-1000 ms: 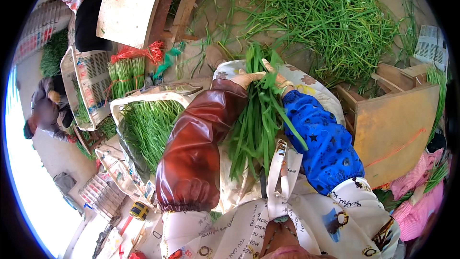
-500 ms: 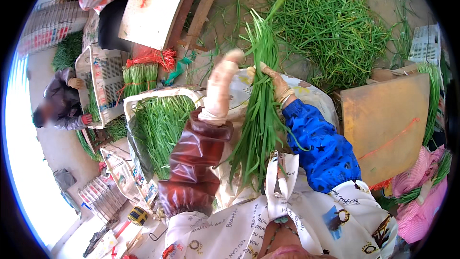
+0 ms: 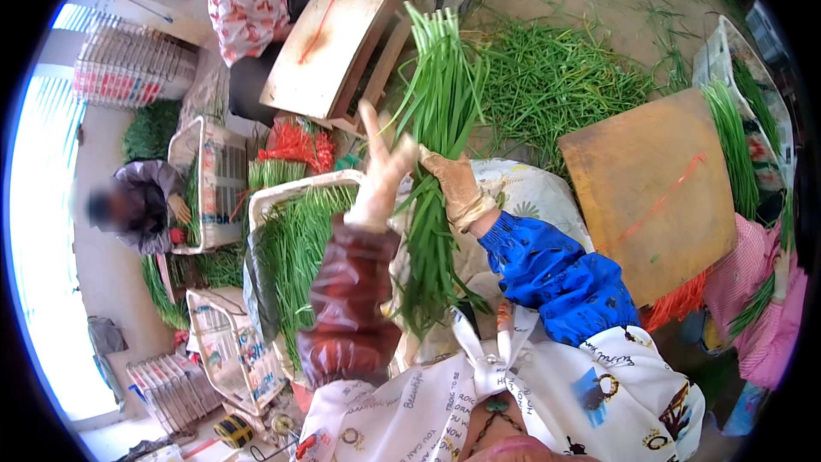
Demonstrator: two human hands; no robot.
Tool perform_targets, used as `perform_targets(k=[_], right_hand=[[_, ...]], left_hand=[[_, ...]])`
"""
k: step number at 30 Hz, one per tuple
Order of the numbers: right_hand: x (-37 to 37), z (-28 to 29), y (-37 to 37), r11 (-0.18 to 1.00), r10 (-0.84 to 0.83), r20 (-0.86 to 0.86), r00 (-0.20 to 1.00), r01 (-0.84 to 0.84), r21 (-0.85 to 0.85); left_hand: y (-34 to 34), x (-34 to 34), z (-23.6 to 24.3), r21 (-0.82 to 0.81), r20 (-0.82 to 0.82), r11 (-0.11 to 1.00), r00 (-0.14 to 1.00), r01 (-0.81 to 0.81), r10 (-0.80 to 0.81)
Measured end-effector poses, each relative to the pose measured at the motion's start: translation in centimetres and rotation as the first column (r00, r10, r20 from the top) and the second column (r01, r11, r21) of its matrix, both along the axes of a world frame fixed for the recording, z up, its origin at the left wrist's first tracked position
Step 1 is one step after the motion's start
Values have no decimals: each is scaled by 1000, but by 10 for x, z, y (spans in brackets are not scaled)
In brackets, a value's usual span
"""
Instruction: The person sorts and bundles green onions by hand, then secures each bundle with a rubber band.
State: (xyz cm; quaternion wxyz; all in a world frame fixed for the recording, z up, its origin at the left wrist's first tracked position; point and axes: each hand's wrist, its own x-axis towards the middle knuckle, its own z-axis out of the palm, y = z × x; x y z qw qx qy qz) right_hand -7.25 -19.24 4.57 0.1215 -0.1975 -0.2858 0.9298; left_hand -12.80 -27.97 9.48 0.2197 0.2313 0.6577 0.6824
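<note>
My right hand (image 3: 456, 185), in a tan glove below a blue sleeve, is wrapped round the middle of a bunch of garlic chives (image 3: 438, 90). The pale cut ends point up and away, while the green leaves hang down toward my chest. My left hand (image 3: 381, 169), gloved below a brown shiny sleeve, is raised just left of the bunch. Its fingers are spread and slightly blurred, with nothing in them. Whether it brushes the leaves I cannot tell. A light flower-patterned cloth (image 3: 530, 197) lies beneath my hands.
A lined crate of chives (image 3: 304, 227) stands left, a loose heap of greens (image 3: 556, 90) on the floor ahead. A wooden board (image 3: 654, 197) is at the right, a wooden stand (image 3: 329, 51) ahead left. Co-workers are at the left (image 3: 145, 201), upper left (image 3: 248, 8) and right (image 3: 753, 299).
My view has shifted, bringing the co-worker at the upper left further into it. My left hand has spread its fingers. The bunch stays in my right hand, now with its cut ends more level.
</note>
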Motion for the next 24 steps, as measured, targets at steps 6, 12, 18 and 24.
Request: perform_targets(k=[6,12,18,24], right_hand=[[14,11,-23,996,-45,-33,998,47,69],[37,28,-25,968,233,-193,953,-246,-48],[26,52,33,963,153,-283,947,-207,-172],[12,-8,62,912,171,-137,976,-210,-354]], left_hand=[[-31,77,21,-67,389,992,918,107,-72],[-59,87,12,-183,367,979,930,91,-17],[-138,94,36,-113,659,976,749,189,-68],[-201,127,29,-253,716,912,697,322,-47]])
